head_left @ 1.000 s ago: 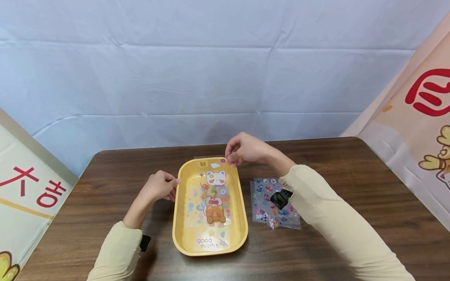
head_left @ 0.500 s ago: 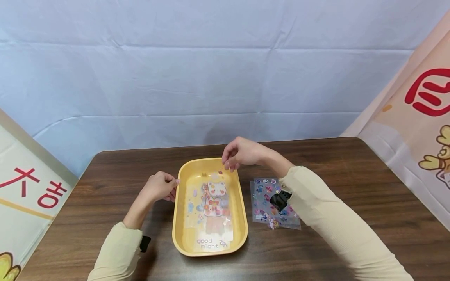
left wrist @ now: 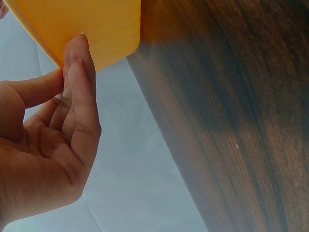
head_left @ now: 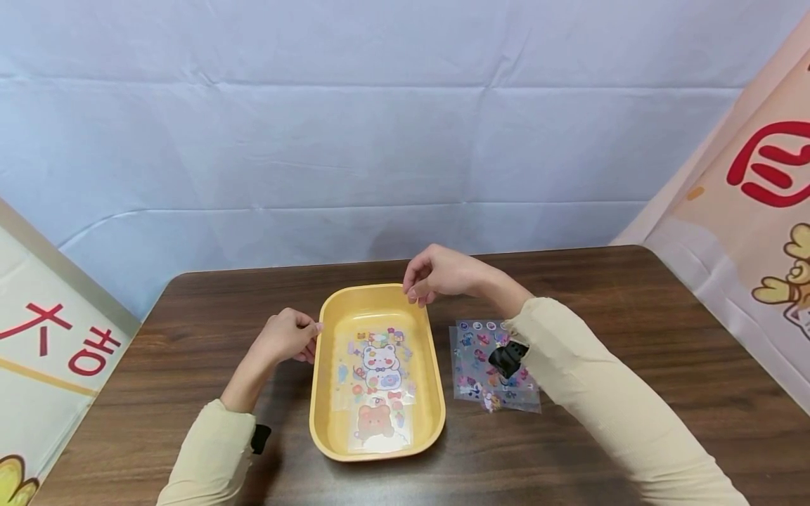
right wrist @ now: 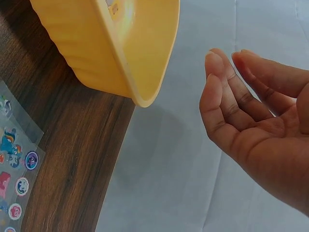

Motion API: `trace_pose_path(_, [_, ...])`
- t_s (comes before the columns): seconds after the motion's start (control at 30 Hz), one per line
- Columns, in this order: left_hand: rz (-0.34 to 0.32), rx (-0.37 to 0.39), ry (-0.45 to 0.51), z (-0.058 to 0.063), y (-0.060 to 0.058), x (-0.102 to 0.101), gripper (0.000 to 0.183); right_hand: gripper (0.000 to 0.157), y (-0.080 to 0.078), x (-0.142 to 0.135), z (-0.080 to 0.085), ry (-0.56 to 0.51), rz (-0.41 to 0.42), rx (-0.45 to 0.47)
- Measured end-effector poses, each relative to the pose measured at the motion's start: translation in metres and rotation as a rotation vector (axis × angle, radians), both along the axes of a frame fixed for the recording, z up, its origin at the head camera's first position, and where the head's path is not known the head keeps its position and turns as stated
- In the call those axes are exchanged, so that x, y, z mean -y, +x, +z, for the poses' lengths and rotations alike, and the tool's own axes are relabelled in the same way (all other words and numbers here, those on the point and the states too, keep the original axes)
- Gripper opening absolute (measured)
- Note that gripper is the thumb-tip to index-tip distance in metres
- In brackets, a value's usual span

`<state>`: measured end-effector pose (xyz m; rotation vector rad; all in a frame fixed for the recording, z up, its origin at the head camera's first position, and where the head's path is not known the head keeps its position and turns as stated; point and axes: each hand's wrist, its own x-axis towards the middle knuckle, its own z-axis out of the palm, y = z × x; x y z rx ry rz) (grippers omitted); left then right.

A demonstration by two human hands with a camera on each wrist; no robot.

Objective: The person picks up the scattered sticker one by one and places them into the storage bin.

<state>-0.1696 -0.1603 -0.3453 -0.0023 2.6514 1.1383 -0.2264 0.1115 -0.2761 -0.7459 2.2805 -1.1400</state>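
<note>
Below the frame's centre, clear plastic sticker sheets (head_left: 382, 379) lie in the long yellow plastic tray (head_left: 380, 310) my left hand (head_left: 287, 336) pinches, down-left of my empty, loosely bent right hand (head_left: 436, 273).

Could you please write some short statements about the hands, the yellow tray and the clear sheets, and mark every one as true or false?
1. The left hand pinches the edge of the yellow tray. True.
2. The right hand holds a clear sheet. False: it holds nothing, and its thumb and fingers are apart.
3. Clear printed sheets lie inside the yellow tray. True.
4. In the head view, the sheets outside the tray lie to its left. False: they lie to its right, on the table.
</note>
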Motion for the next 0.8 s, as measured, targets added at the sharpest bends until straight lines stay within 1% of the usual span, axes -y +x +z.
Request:
trace_pose_path(0.47, [-0.006,0.004,-0.004,0.0,0.0,0.0,0.027,0.004,-0.002,-0.01,0.001,-0.001,-0.002,-0.028])
trace_pose_path(0.8, [0.002,0.012,-0.004,0.0,0.0,0.001,0.027,0.006,-0.005,-0.024,-0.002,0.027,-0.056,-0.012])
